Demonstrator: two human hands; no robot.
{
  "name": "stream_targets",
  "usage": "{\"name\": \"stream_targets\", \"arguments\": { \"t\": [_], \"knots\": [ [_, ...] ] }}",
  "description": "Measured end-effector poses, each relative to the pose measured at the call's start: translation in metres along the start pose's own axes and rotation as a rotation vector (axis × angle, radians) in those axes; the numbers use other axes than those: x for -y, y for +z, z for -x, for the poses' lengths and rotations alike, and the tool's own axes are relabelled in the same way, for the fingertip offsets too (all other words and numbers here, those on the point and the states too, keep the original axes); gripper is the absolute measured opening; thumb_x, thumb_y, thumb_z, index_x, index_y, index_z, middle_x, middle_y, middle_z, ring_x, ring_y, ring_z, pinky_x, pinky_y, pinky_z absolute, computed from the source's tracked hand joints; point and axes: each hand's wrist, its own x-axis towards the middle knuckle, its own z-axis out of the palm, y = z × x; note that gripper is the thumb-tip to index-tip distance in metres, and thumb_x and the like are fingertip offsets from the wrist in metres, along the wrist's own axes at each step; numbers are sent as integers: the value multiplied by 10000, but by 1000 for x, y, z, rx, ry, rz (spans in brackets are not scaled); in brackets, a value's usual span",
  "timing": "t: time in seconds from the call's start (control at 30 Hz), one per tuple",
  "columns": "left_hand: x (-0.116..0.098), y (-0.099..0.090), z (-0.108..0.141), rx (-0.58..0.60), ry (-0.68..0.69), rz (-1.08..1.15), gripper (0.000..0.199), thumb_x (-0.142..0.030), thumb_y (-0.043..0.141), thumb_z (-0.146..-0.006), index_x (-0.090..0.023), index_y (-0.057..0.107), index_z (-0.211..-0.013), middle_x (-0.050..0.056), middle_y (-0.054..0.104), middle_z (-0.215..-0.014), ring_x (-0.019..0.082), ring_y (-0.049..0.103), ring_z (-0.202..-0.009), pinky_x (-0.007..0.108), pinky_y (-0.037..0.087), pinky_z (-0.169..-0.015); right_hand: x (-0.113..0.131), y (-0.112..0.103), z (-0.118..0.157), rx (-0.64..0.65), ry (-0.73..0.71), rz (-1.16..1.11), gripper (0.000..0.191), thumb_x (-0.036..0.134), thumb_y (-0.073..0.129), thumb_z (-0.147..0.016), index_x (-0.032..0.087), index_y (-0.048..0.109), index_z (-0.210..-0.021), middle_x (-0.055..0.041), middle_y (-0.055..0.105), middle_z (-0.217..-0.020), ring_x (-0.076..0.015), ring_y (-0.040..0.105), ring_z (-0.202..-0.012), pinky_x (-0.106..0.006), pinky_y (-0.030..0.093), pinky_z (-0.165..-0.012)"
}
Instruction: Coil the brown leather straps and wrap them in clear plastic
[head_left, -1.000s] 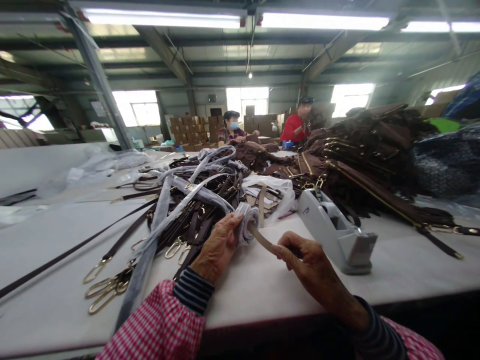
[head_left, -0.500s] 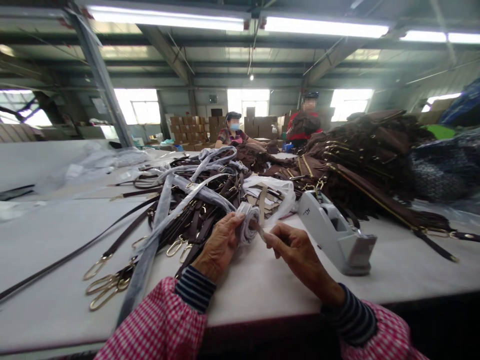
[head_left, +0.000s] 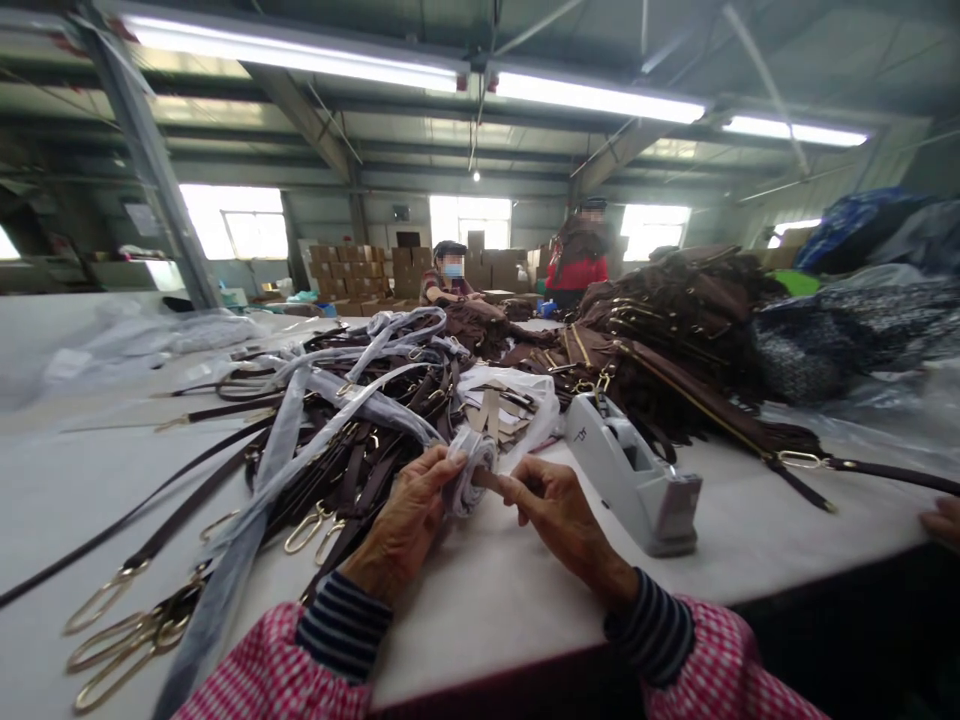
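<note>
A coiled strap in whitish wrapping (head_left: 470, 474) is gripped on its left side by my left hand (head_left: 409, 510), thumb on top. My right hand (head_left: 551, 505) pinches a small brown strip (head_left: 489, 481) at the right side of the coil. Left of the hands lies a pile of dark brown straps (head_left: 360, 455) with gold clasps, some in translucent wrapping. A grey tape dispenser (head_left: 637, 475) stands just right of my right hand. Behind the coil is a clear plastic bag (head_left: 536, 400) with beige strips in it.
Brown bags with gold zips (head_left: 690, 300) are heaped at the back right, beside dark patterned cloth (head_left: 862, 320). Two people are across the white table (head_left: 465, 640). Another person's hand (head_left: 943, 520) shows at the right edge. Clear plastic (head_left: 150, 335) lies at the back left.
The view has turned right, so the scene sits further left. The brown strip now reaches into the coil's centre. Another person's hand has appeared at the right edge.
</note>
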Motion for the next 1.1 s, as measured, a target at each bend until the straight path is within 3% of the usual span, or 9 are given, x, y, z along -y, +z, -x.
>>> {"name": "stream_targets", "arguments": {
  "t": [0.13, 0.2, 0.27, 0.33, 0.47, 0.57, 0.63, 0.77, 1.1],
  "knots": [
    [-2, 0, 1, 5, -3, -26, 223, -318, 829, -840, -159, 775, -987, 41, 734, -919, 179, 641, -889, 259, 496, -815, -5, -13, 7, 185, 10, -37, 460, 514, 533, -1019, 164, 685, -761, 18, 615, -611, -98, 516, -505, -219, 415, -518],
    [-3, 1, 1, -3, -17, -18, 242, -315, 841, -825, -155, 777, -995, 52, 744, -944, 177, 641, -881, 252, 497, -802, -11, -19, 9, 157, -25, 4, 332, 427, 522, -1031, 176, 700, -907, 10, 657, -690, -110, 555, -537, -225, 459, -545],
    [-5, 2, 2, 1, -35, -19, 239, -313, 842, -823, -150, 775, -985, 64, 749, -957, 174, 639, -867, 248, 499, -791, -16, -21, 9, 66, -165, 131, 189, 291, 576, -987, 197, 673, -1120, -9, 710, -843, -128, 612, -620, -244, 505, -611],
    [-6, 4, 4, 19, -45, -22, 211, -310, 834, -829, -152, 767, -951, 63, 744, -937, 169, 632, -842, 242, 494, -768, -19, -21, 9, 30, -376, 313, 320, 188, 592, -954, 214, 614, -1272, -43, 728, -1000, -147, 651, -722, -264, 525, -683],
    [-8, 7, 8, 49, -86, -99, 214, -378, 800, -853, -179, 742, -909, 30, 714, -836, 159, 601, -744, 243, 471, -685, -15, -13, 9, 107, -725, 596, 224, 123, 502, -997, 205, 672, -1117, -65, 712, -993, -177, 669, -863, -269, 512, -743],
    [-7, 7, 10, 24, -92, -341, 289, -473, 782, -841, -189, 734, -874, 6, 678, -767, 163, 569, -687, 251, 437, -634, -10, -9, 11, 60, -846, 696, 250, 107, 453, -992, 194, 686, -976, -60, 688, -889, -193, 631, -830, -285, 503, -712],
    [-5, 7, 8, 1, -9, -588, 316, -504, 789, -807, -193, 742, -843, 9, 681, -772, 185, 575, -723, 266, 427, -655, -9, -7, 12, -3, -872, 738, 252, 110, 454, -996, 196, 686, -948, -66, 681, -890, -204, 605, -840, -301, 507, -716],
    [2, 5, 3, -26, 200, -942, 299, -511, 772, -776, -221, 767, -847, 28, 719, -849, 255, 617, -840, 318, 433, -761, -16, -5, 15, -10, -856, 804, 187, 104, 519, -966, 200, 675, -927, -96, 692, -1114, -220, 606, -963, -313, 531, -768],
    [8, 15, 9, 87, 304, -1063, 146, -350, 682, -843, -219, 732, -807, 37, 673, -853, 245, 592, -817, 334, 415, -746, -20, -4, 24, 45, -779, 782, 143, 80, 587, -936, 170, 698, -927, -121, 694, -1162, -243, 642, -1050, -327, 570, -829]
  ]
}}
